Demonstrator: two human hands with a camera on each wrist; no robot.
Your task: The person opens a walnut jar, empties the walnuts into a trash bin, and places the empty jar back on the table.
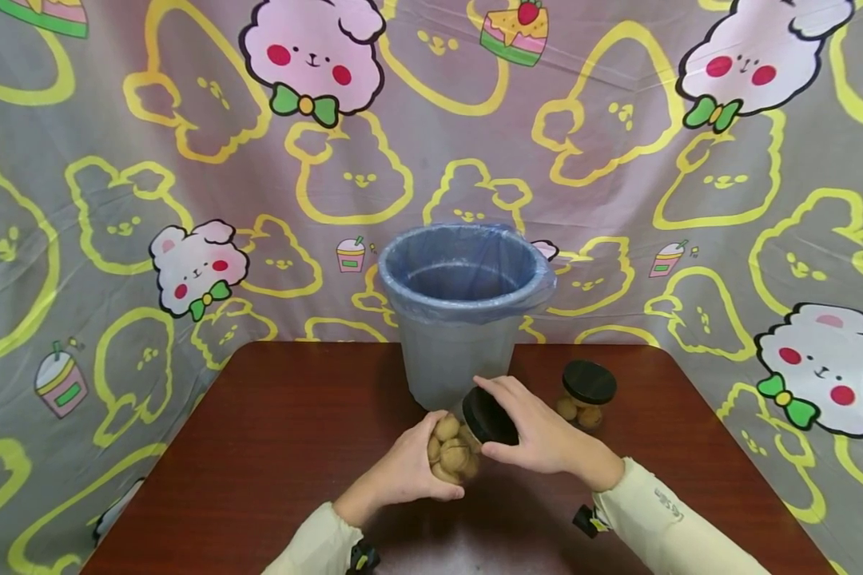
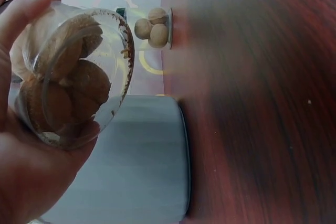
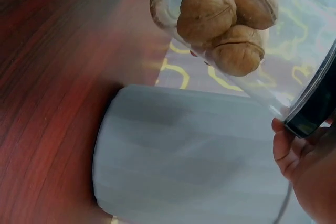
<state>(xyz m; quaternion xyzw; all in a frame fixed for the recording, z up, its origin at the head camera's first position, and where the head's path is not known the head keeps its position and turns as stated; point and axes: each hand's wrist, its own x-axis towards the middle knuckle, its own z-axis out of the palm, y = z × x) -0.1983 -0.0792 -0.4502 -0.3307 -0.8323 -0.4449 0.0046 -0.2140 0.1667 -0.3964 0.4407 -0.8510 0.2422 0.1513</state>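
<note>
My left hand [image 1: 410, 465] grips the body of a clear jar of walnuts [image 1: 451, 455], tilted above the table. Its black lid [image 1: 487, 417] is held by the fingers and thumb of my right hand [image 1: 535, 431]. Several walnuts [image 3: 223, 22] show through the clear wall in the right wrist view, where the lid appears to sit on the jar's mouth. Brown crumbs line the jar's base [image 2: 126, 51] in the left wrist view. A second jar with a black lid [image 1: 590, 383] stands on the table to the right, with walnuts [image 2: 156, 29] inside.
A grey bin [image 1: 460, 359] with a blue bag liner [image 1: 395, 287] over its rim stands just beyond my hands. The dark red wooden table [image 1: 295, 431] extends to both sides. A patterned curtain [image 1: 359, 279] hangs behind and at the sides.
</note>
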